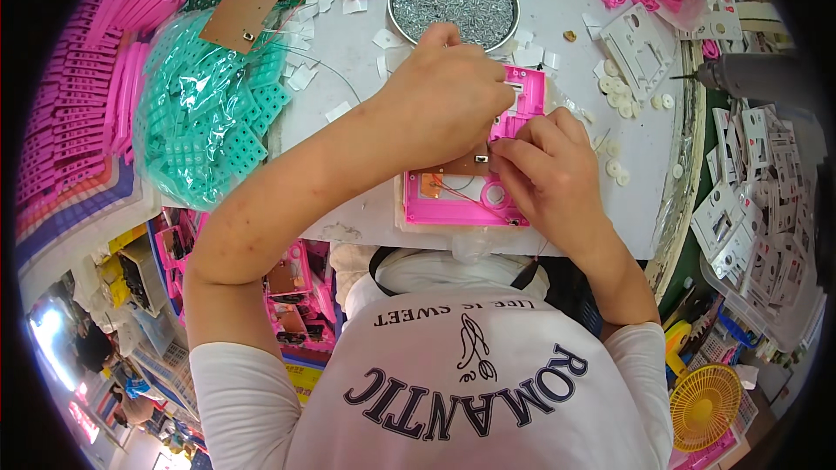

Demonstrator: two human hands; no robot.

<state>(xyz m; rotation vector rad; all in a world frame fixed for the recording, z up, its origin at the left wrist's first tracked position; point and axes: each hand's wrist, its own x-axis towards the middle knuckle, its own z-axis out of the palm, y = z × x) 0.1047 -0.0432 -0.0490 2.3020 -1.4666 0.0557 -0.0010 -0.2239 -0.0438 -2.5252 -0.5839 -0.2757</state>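
A pink plastic housing [444,211] lies with its inner side up at the table's near edge. A brown circuit board [463,162] with a small switch sits in it, and thin wires run across the lower part. My left hand [453,91] is over the far part of the housing, its fingers curled closed; whatever they hold is hidden. To the right, my right hand [553,164] has thumb and fingers pinched together beside the board's right end. What lies in that pinch is too small to make out.
Behind my hands stands a round metal bowl [453,0] of small silver screws. At left are a bag of turquoise keypads [205,113] and stacked pink parts [87,104]. White discs [616,96], a white plate [638,50] and an electric screwdriver [758,77] are at right.
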